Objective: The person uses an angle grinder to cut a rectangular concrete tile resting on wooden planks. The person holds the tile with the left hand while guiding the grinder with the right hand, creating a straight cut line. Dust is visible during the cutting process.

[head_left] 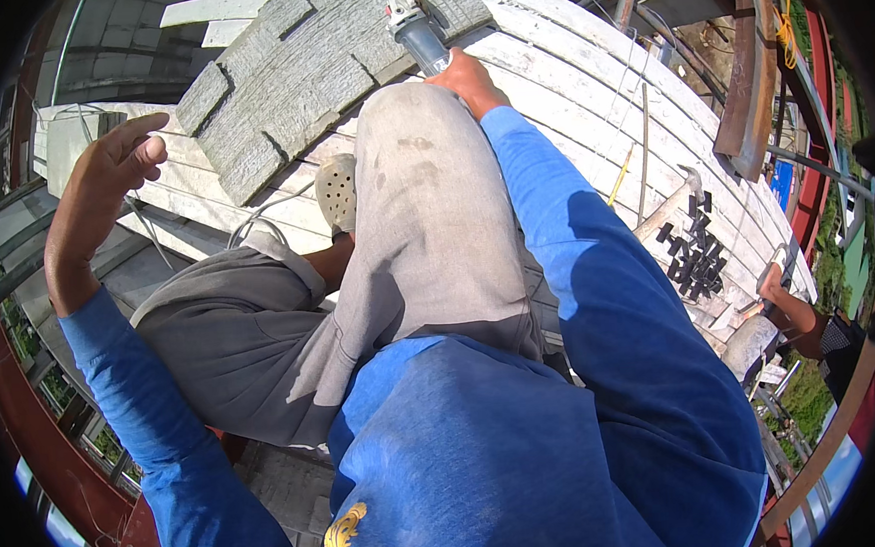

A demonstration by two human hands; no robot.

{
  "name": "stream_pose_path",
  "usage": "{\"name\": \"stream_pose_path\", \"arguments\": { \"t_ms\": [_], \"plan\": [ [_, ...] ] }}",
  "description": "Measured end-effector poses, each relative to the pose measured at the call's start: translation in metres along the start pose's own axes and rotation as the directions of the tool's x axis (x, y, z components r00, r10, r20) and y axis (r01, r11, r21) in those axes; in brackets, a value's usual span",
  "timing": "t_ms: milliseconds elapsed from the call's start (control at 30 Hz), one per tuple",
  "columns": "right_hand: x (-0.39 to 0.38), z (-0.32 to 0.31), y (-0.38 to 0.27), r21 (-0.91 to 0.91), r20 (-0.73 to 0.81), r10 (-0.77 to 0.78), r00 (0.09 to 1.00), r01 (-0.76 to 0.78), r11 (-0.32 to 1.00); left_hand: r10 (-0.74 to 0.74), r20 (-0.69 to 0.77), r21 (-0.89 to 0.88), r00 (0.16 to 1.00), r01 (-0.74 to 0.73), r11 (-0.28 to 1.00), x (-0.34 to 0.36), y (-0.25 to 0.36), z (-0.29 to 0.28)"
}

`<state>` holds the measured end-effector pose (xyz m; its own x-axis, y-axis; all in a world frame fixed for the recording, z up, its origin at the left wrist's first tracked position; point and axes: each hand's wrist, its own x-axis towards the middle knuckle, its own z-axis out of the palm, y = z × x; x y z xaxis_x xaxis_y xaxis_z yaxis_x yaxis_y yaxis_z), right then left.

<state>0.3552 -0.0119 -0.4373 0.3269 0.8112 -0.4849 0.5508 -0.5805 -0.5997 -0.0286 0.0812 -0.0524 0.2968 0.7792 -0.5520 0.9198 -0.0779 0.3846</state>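
An angle grinder (pixel 421 42) with a grey body is gripped in my right hand (pixel 471 81), just beyond my raised knee. Its disc end rests on or just above a grey, wood-textured board (pixel 291 92) with stepped, notched edges; which of the two I cannot tell. My left hand (pixel 102 199) is lifted off to the left of the board, fingers loosely bent and apart, with nothing visible in it. One of my feet, in a perforated clog (pixel 335 191), is planted near the board's front edge.
White planks (pixel 587 89) form the platform. To the right lie a yellow pencil (pixel 621 175), a hammer (pixel 669 204) and a pile of small black pieces (pixel 694 248). Another person's hand (pixel 790 302) is at far right. A rusty metal channel (pixel 746 74) and red beam (pixel 42 438) flank the platform.
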Motion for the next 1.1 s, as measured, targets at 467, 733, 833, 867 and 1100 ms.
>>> {"name": "stream_pose_path", "arguments": {
  "t_ms": [467, 733, 833, 867, 1100],
  "plan": [
    [0.006, 0.015, 0.019, -0.02, -0.051, -0.044, 0.998, 0.043, 0.999, -0.004, 0.005, -0.015, 1.0, 0.004, 1.0, -0.001, 0.0, 0.0],
    [0.0, 0.007, 0.014, 0.005, 0.004, -0.034, 0.999, 0.034, 0.999, 0.026, 0.006, 0.009, 1.0, -0.026, 1.0, -0.001, 0.003, -0.002],
    [-0.002, 0.014, 0.023, -0.04, -0.07, -0.056, 0.996, 0.053, 0.998, 0.03, 0.002, 0.016, 1.0, -0.031, 0.999, -0.001, 0.009, -0.001],
    [-0.001, 0.018, 0.028, -0.069, -0.112, -0.073, 0.991, 0.065, 0.996, 0.032, 0.0, 0.016, 0.999, -0.032, 0.999, -0.001, 0.01, -0.001],
    [-0.002, 0.017, 0.035, -0.054, -0.064, -0.08, 0.995, 0.077, 0.996, 0.023, 0.008, 0.015, 1.0, -0.023, 1.0, -0.001, 0.004, -0.002]
  ]
}}
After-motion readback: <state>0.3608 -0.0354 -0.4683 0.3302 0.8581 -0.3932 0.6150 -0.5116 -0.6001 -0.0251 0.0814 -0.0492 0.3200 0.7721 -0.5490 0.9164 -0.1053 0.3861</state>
